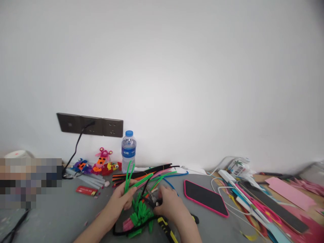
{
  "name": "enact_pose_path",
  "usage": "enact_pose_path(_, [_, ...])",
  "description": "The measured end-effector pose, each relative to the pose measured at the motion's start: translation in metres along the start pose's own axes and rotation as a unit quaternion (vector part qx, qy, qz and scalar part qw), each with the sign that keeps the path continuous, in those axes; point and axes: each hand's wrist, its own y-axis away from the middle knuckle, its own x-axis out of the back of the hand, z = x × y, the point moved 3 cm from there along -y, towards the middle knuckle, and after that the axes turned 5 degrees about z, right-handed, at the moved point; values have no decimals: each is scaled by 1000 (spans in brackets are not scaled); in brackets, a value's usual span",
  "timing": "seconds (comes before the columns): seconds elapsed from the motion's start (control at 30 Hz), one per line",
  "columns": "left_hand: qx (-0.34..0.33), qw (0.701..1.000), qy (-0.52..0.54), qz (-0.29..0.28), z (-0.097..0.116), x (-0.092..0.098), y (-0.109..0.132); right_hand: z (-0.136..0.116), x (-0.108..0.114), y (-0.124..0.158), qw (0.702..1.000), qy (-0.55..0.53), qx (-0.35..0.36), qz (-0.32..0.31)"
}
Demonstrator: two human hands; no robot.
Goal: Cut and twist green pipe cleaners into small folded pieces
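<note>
My left hand (pixel 126 196) is closed on long green pipe cleaners (pixel 130 177), which stick up past its fingers. My right hand (pixel 170 204) grips a pair of pliers with black and yellow handles (pixel 167 230); its metal jaws (pixel 152 196) point toward my left hand. Between and below the hands lies a heap of short green pipe cleaner pieces (pixel 140 214), with a pink bundle (pixel 128 224) at its left. A black cord (pixel 121 233) curves around the heap. Behind the hands are bundled black and orange pipe cleaners (pixel 141 174).
A water bottle (pixel 129 152) stands against the wall, near small fuzzy figures (pixel 102 162). A pink-edged phone (pixel 205 198) lies right of my hands. Scissors (pixel 268 212), cables and papers clutter the far right. A red packet (pixel 86 190) and glue sticks (pixel 92 180) lie left.
</note>
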Motion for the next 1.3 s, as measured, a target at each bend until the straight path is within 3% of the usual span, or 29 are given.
enact_pose_path(0.27, [-5,1000,2,3,2,1,0,3,1,4,999,-27,34,-4])
enact_pose_path(0.4, [-2,1000,1,5,3,0,1,11,4,3,995,-65,67,45])
enact_pose_path(0.53, [-1,1000,3,7,4,-1,2,15,12,0,977,-175,80,91])
enact_pose_path(0.63, [5,1000,14,10,3,-2,2,13,24,-3,936,-294,85,177])
enact_pose_path(0.8, [6,1000,20,16,4,-1,1,14,38,-6,820,-454,86,338])
enact_pose_path(0.87, [1,1000,21,15,4,-1,1,14,38,-8,775,-509,106,359])
enact_pose_path(0.97, [-5,1000,21,12,3,0,1,14,35,-14,719,-592,136,338])
enact_pose_path(1.03, [-4,1000,21,9,2,0,0,13,33,-17,725,-594,148,314])
enact_pose_path(1.17, [-5,1000,26,7,2,1,-1,13,34,-15,778,-541,158,278])
enact_pose_path(1.3, [-6,1000,26,10,2,1,-1,1,27,-5,819,-522,194,139])
